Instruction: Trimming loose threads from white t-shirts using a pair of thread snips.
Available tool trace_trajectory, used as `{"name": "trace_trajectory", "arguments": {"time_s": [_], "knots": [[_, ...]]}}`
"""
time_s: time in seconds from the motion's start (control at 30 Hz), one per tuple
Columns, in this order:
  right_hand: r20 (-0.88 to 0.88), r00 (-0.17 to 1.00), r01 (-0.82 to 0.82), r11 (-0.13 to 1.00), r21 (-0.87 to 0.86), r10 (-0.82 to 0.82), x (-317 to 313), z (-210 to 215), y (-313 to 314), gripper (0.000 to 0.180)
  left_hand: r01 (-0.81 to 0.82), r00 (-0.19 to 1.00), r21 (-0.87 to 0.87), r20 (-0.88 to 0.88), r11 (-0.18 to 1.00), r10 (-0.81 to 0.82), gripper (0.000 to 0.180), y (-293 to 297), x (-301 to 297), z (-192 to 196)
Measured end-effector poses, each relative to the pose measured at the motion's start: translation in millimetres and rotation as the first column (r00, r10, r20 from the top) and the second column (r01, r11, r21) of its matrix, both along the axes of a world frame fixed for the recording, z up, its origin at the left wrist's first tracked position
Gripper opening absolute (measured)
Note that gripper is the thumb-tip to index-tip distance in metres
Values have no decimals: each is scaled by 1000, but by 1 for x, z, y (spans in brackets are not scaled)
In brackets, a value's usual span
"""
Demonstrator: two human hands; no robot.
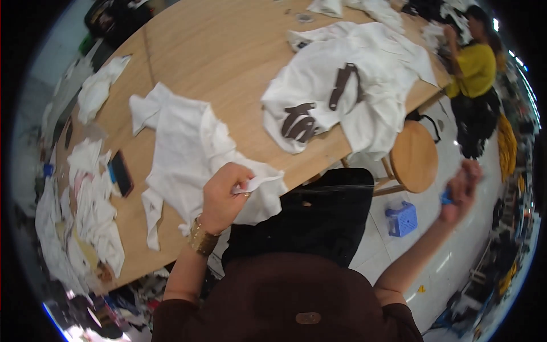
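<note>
A white garment (pixel 181 139) lies spread over the near edge of the wooden table, part of it hanging toward my lap. My left hand (pixel 221 199) is closed on an edge of this white garment, pinching a narrow fold between thumb and fingers. Out to the right, away from the table, my right hand (pixel 464 191) is raised over the floor with its fingers curled. A small blue object (pixel 445 197) shows at its palm; blur and the fingers hide what kind it is.
The wooden table (pixel 211 48) bears a larger white cloth heap (pixel 364 62) with dark brown cut pieces (pixel 299 122), a phone (pixel 122 174) and white garments (pixel 94 199) at left. A round wooden stool (pixel 414 157), a blue plastic stool (pixel 402 219) and a person in yellow (pixel 476 68) are at right.
</note>
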State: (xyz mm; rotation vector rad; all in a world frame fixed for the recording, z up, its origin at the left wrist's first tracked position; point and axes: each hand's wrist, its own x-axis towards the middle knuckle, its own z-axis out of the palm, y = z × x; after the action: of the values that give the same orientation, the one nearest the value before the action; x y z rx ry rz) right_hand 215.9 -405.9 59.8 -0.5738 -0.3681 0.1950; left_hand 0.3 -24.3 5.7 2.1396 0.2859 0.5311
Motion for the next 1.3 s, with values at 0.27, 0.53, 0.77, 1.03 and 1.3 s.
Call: {"name": "trace_trajectory", "arguments": {"time_s": [0.27,0.53,0.77,1.03,1.3], "knots": [[678,608,726,-57,-686,-414,31,8,-69,21,36,999,18,10,999,-36,26,6,-17,-3],[219,834,78,286,-955,507,-94,-29,199,33,175,983,38,43,984,-177,28,-1,-4,-6],[347,846,187,385,-904,404,-93,-63,213,17,38,993,-41,-110,998,-42,19,13,-20,0],[403,735,367,180,-913,546,-91,-63,209,28,-86,979,-292,154,952,136,18,10,-19,-21],[390,784,196,404,-894,483,-122,-34,250,31,-1,992,-330,115,944,41,18,5,-21,-20]]}}
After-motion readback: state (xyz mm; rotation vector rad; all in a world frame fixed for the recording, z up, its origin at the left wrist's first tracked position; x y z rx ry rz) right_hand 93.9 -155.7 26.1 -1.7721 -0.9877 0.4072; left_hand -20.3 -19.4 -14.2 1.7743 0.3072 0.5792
